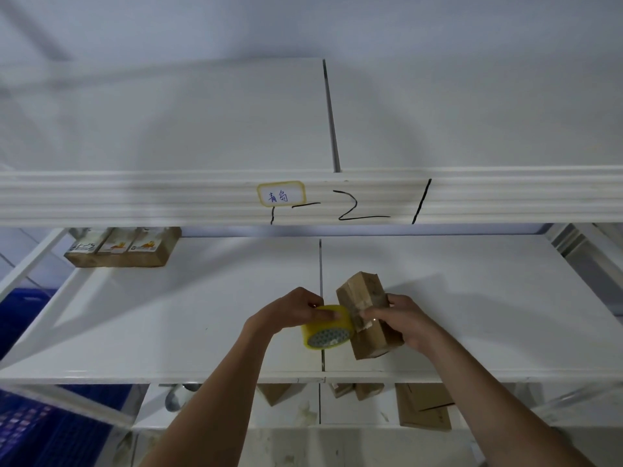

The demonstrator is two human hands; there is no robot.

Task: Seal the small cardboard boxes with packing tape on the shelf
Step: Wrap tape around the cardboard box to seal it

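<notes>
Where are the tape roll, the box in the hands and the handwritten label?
tape roll (322, 320): head view, on its yellow outer band.
small cardboard box (359, 289): head view, on its upper brown face.
handwritten label (280, 193): head view, on its white middle.

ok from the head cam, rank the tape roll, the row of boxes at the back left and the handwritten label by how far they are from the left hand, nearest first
1. tape roll: held in the left hand, beside the small box in the right hand.
2. row of boxes: back left of the same shelf.
3. handwritten label: on the front rail of the shelf above, farthest up.
</notes>
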